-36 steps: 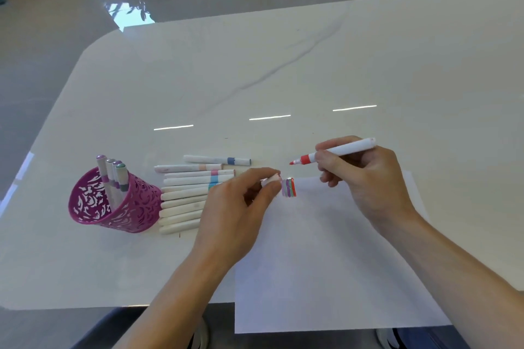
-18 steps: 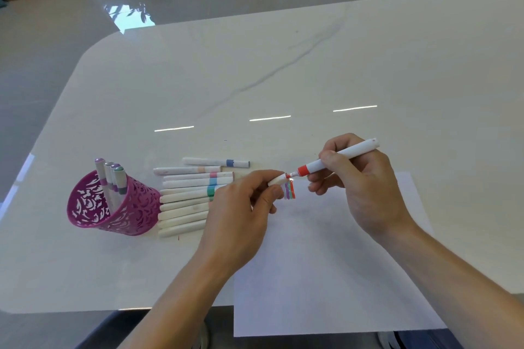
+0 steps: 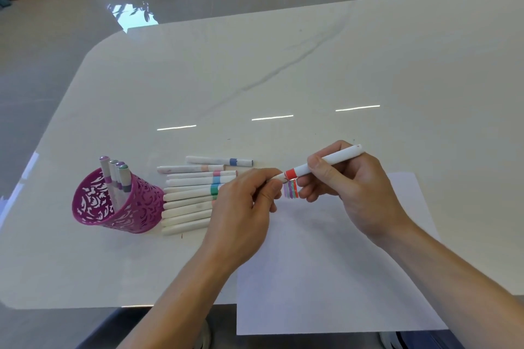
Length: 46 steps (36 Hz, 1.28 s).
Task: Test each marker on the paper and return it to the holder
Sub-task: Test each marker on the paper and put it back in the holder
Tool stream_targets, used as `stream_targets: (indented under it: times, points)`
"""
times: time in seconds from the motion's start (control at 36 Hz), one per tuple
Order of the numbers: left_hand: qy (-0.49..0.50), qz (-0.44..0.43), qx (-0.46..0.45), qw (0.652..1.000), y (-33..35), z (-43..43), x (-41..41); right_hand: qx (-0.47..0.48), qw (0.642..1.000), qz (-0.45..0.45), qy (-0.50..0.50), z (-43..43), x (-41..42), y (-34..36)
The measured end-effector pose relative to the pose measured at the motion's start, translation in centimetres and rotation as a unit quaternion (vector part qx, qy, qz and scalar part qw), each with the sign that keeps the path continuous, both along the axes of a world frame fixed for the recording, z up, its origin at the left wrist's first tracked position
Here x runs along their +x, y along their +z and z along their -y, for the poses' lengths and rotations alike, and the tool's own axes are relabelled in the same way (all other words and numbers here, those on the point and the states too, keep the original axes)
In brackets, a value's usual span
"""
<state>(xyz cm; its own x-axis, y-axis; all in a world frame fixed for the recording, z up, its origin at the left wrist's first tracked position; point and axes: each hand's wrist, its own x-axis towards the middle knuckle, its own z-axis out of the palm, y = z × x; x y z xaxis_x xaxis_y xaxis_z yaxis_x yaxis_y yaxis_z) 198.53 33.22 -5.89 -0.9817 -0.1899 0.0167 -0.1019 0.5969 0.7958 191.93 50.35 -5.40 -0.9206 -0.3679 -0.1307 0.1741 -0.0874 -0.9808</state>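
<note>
Left of the paper [image 3: 326, 278] stood the pink holder [image 3: 119, 204]. Over the paper's far-left corner the left hand [image 3: 243, 207] pinched the cap [image 3: 279, 177] onto the red marker [image 3: 331, 160], gripped by the right hand [image 3: 351, 190]. A crooked push might leave it loose.

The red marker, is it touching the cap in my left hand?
Touching. The head view shows the white cap, pinched in the left hand, butted against the red marker at its collar, no gap; the right hand grips its barrel.
</note>
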Motion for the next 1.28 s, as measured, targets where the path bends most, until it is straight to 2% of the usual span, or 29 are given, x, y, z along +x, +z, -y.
stream_targets:
  times: [0.25, 0.5, 0.61, 0.75, 1.0, 1.11, 1.28]
  points:
    - [0.013, -0.045, -0.028, 0.999, -0.6, -0.8, 0.0, -0.036, 0.999, 0.025, -0.001, -0.3, 0.2, -0.5]
    - [-0.007, -0.027, -0.024, 0.999, -0.3, 0.5, -0.2, -0.05, 0.997, 0.051, 0.033, -0.1, 0.5, -1.1]
    - [0.024, -0.007, 0.06, 0.998, -0.1, 0.5, -0.3, -0.049, 0.996, 0.061, 0.033, 0.2, 0.1, -0.9]
    - [0.072, -0.011, 0.152, 0.986, 0.5, 0.9, -0.5, -0.044, 0.994, 0.096, -0.016, 0.3, -0.1, -0.9]
    - [0.211, -0.049, 0.309, 0.926, 1.2, 1.9, -1.0, 0.073, 0.984, 0.138, -0.09, -0.3, -1.0, -1.9]
    - [0.241, -0.089, 0.284, 0.924, 1.7, 2.4, -1.0, 0.14, 0.977, 0.141, -0.076, -0.5, -1.1, -2.4]
    - [0.234, -0.143, 0.165, 0.947, 2.4, 3.2, -0.4, 0.199, 0.97, 0.125, -0.055, -0.3, -1.0, -2.7]
